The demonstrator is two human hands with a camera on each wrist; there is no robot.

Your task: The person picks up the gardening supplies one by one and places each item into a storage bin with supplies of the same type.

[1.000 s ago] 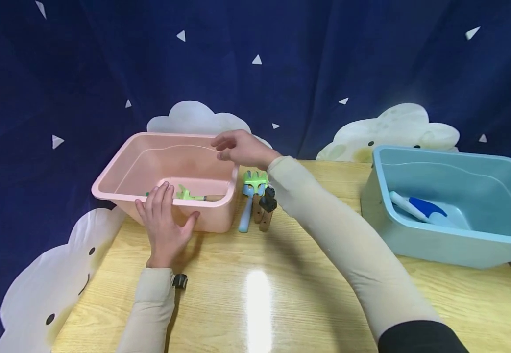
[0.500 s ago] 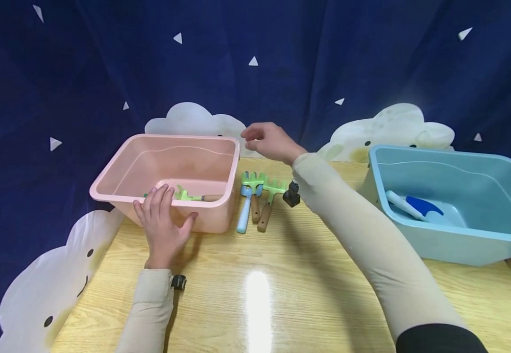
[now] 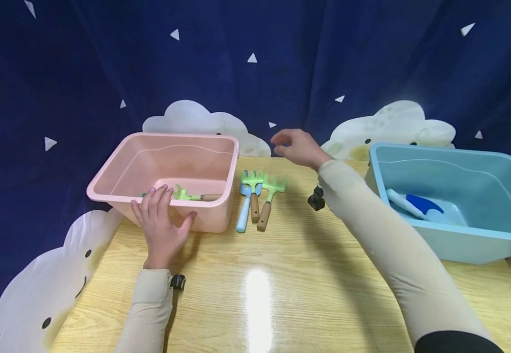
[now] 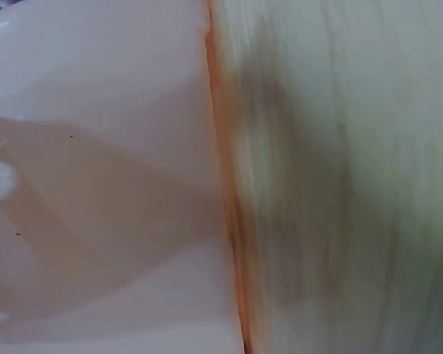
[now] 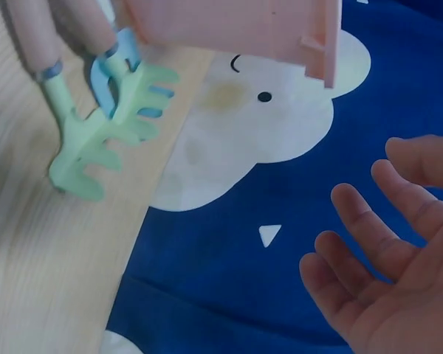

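Note:
My left hand [image 3: 160, 228] holds the front rim of a pink plastic tub [image 3: 213, 218], fingers over the edge and thumb against the outer wall. Inside the tub lies a small light-green garden tool [image 3: 182, 194] with a brown handle, partly behind the rim. My right hand [image 3: 301, 147] hovers above the back of the table, fingers loosely bent and nothing in them. Below and left of it lie two green hand rakes, the right rake [image 3: 274, 186] and the middle rake [image 3: 251, 179], the middle one overlapping a blue tool [image 3: 243, 218].
A blue plastic tub [image 3: 453, 240] stands at the right with a white-handled tool [image 3: 402, 203] and a dark blue piece [image 3: 425, 203] inside. A dark blue curtain [image 3: 220, 63] with white clouds hangs behind the wooden table [image 3: 211, 304].
My right hand has moved right, away from the pink tub and past the rakes, uncovering the right rake. My left hand stays on the tub's rim.

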